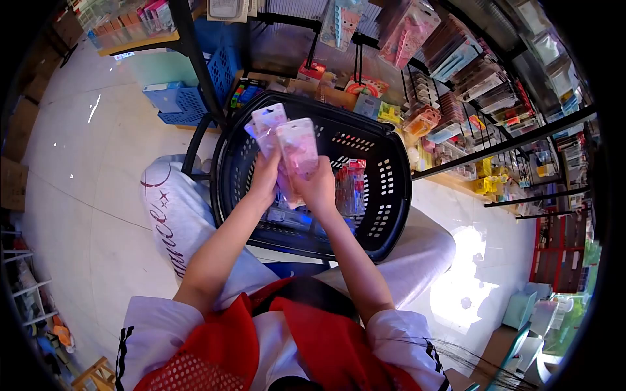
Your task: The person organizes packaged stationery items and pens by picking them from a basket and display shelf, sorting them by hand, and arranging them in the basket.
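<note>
Above a black shopping basket [402,202], my left hand [263,174] is closed on pink-purple blister packs [268,120] with hang-hole tops, fanned slightly apart. My right hand [315,186] grips another pink blister pack [298,144], held upright against them. What is inside these packs is too small to make out. Lower in the basket, under my hands, lie red-topped clear packs [353,186] on the right and blue packs [287,216] toward the near side. My forearms hide part of the basket's contents.
Hanging packs fill the rack [456,78] at the right, with a black rail [508,143] beside the basket. Blue plastic baskets [179,104] stand at the far left. My legs [176,208] flank the basket. Boxed goods [339,98] line the lower shelf behind it.
</note>
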{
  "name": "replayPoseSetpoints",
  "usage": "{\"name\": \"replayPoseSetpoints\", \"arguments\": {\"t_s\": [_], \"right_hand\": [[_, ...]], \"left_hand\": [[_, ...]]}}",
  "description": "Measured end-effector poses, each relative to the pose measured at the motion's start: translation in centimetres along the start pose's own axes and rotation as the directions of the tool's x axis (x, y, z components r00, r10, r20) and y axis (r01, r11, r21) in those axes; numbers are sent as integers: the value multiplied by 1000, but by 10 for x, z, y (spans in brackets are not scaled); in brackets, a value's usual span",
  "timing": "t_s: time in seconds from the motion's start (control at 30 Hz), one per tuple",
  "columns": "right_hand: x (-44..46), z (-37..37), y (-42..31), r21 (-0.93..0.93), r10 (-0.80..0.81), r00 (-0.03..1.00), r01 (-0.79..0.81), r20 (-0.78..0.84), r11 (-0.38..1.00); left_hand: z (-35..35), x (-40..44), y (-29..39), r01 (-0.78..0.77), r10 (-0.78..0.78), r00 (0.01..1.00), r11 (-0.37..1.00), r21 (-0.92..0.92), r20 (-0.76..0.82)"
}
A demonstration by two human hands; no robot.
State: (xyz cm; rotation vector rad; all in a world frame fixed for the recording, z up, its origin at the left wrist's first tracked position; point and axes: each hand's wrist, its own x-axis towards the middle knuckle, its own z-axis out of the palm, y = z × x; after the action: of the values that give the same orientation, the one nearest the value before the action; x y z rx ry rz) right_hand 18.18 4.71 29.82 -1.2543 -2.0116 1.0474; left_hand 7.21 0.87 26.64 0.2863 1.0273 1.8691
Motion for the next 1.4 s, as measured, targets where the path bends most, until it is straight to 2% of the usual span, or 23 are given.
{"name": "replayPoseSetpoints", "arguments": {"t_s": [0.03,0.1,0.17,0.23,0.3,0.37,0.43,0.5,0.53,0.6,0.63,0.7,0.8,0.9,0.97,1.03,1.1,1.17,1.2,1.23,1.3,1.37,1.4], "right_hand": [[1,0,-2,139,103,995,-99,-19,985],[8,5,12,278,95,985,-51,-146,959],[20,0,32,629,226,959,-71,-169,774],[27,-40,23,753,258,965,-206,50,625],[26,-71,24,909,129,983,-170,130,380],[18,-93,2,903,61,985,-170,158,394],[4,-95,-25,770,30,989,-133,147,624],[-4,-79,-26,492,-21,975,-92,220,866],[-10,-69,-41,420,9,962,-128,274,898],[-5,-25,-11,209,-255,962,230,100,951],[-7,-18,-17,75,-242,967,236,85,969],[-2,-8,-13,62,-193,976,187,104,980],[2,-13,-17,330,-18,976,-55,216,942],[3,-15,-11,435,14,986,-87,169,896],[0,-25,-13,599,115,959,-253,258,760],[3,-36,-8,728,109,969,-239,222,642],[3,-48,-16,880,86,996,-62,24,472],[13,-70,5,944,103,994,-58,26,326],[15,-88,12,958,68,993,-110,96,266],[15,-102,12,965,30,987,-163,161,206],[9,-118,-5,956,-39,989,-125,141,264],[5,-110,-21,924,-138,982,-70,131,377],[2,-102,-39,889,-110,972,-141,208,435]], "left_hand": [[1,1,3,55,-52,997,997,-48,53],[7,2,8,25,-28,995,999,31,95],[11,4,11,-15,12,997,999,40,73],[11,7,17,-7,7,999,1000,-4,48],[7,10,22,24,-23,999,998,-51,22],[10,10,28,-43,43,999,999,-17,3],[14,10,27,-90,90,996,995,33,-1],[22,7,19,-136,140,990,984,116,-29],[26,4,16,-139,144,989,983,119,-27],[24,1,10,-133,132,991,988,79,18],[23,-3,11,-118,116,991,992,39,60],[17,-13,26,41,-50,988,997,66,148],[10,-18,21,96,-84,983,993,-64,166],[10,-17,26,109,-100,976,993,-34,192],[10,-13,29,173,-149,966,980,-102,211],[8,-6,26,170,-148,967,981,-90,209],[3,0,23,140,-117,975,984,-112,188],[8,-4,27,63,-46,988,992,-108,150],[8,-2,28,64,-40,990,981,-182,136],[5,-1,26,29,-14,993,991,-130,116],[2,3,22,-41,43,995,999,-23,86],[11,-2,24,-122,120,993,974,191,22],[15,-5,24,-156,164,986,942,298,-1]]}}
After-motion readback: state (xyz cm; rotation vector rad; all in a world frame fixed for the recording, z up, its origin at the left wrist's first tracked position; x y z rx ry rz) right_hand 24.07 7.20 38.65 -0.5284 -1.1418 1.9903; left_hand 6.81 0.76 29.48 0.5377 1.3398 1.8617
